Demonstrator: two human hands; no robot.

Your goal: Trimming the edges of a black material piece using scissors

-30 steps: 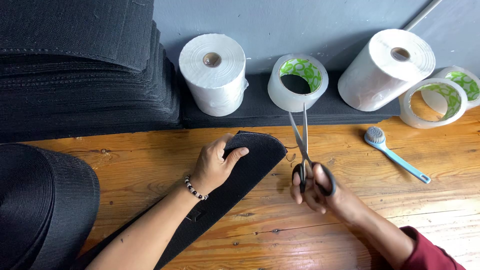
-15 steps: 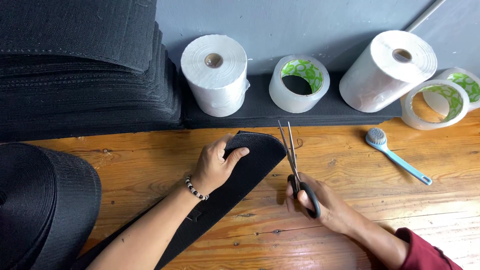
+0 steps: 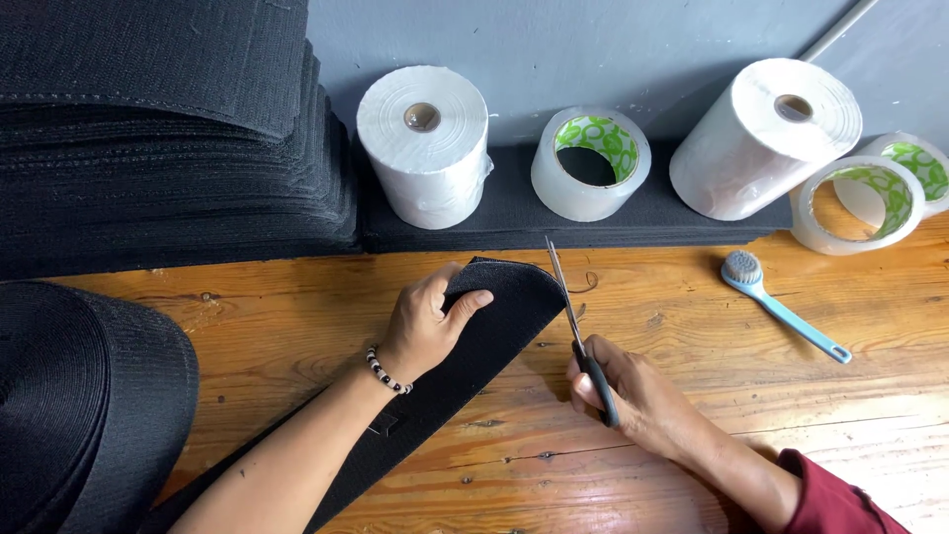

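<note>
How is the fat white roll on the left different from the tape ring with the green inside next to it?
The white roll is wound thick, with only a small hole in its middle; the tape ring is thin-walled with a wide hole. The white roll has a brown core, while the tape ring is lined in a green and white pattern. The white roll also stands taller. Both rest on the dark strip by the wall.
</note>
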